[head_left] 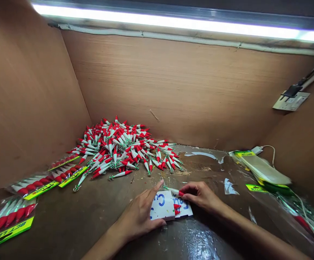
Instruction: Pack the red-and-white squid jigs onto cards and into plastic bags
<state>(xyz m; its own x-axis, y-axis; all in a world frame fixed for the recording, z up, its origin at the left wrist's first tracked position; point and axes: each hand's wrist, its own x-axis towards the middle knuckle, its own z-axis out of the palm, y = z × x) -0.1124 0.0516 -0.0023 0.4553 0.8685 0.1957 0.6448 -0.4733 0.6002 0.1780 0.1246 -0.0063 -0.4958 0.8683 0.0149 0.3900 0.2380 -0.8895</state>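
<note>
My left hand (pixel 142 211) grips a white folded card sleeve (pixel 161 206) with blue handwriting, its thumb along the near edge and its fingers at the far side. Red tips of lures (pixel 177 208) poke out of the sleeve's right opening. Between thumb and forefinger, my right hand (pixel 199 193) pinches the red end of a red-and-white fishing lure (pixel 173 190). That lure lies along the sleeve's far edge, its green hooked end pointing left toward my left fingertips. Beyond both hands spreads a big heap of the same lures (pixel 119 144).
Clear packs of lures with yellow-green header cards (pixel 9 231) lie along the left. At right are a stack of clear plastic bags (pixel 267 169) and more bagged lures (pixel 303 213). Brown board walls (pixel 173 90) enclose the table, with a socket (pixel 291 101) at right.
</note>
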